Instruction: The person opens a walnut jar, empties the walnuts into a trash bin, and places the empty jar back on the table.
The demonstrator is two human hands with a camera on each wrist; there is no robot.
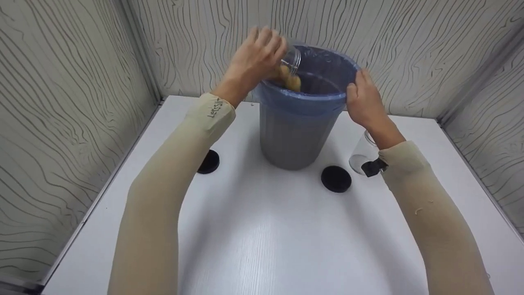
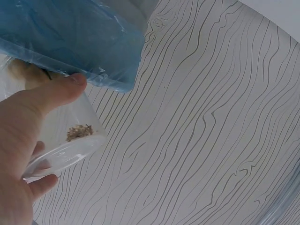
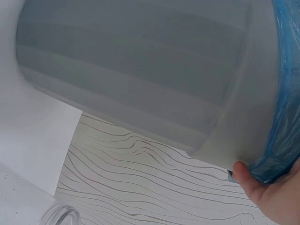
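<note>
My left hand [image 1: 258, 57] grips a clear jar [image 1: 293, 56], tipped with its mouth over the left rim of a grey trash bin [image 1: 292, 137]. Yellow-brown lumps [image 1: 293, 83], blurred and of unclear kind, are at the jar's mouth and just inside the bin. In the left wrist view, small brown crumbs [image 2: 79, 132] cling near the jar's base. A blue plastic bag [image 1: 307, 102] lines the bin and folds over its rim. On the right side, my right hand [image 1: 366, 98] holds the bin's rim and the bag, thumb outside. The bin's bottom inside is hidden.
A second clear jar [image 1: 360, 155] stands right of the bin, partly behind my right wrist. One black lid [image 1: 336, 178] lies before it; another black lid [image 1: 210, 162] is by my left forearm. Wood-patterned walls [image 1: 204, 41] enclose the white table [image 1: 254, 229].
</note>
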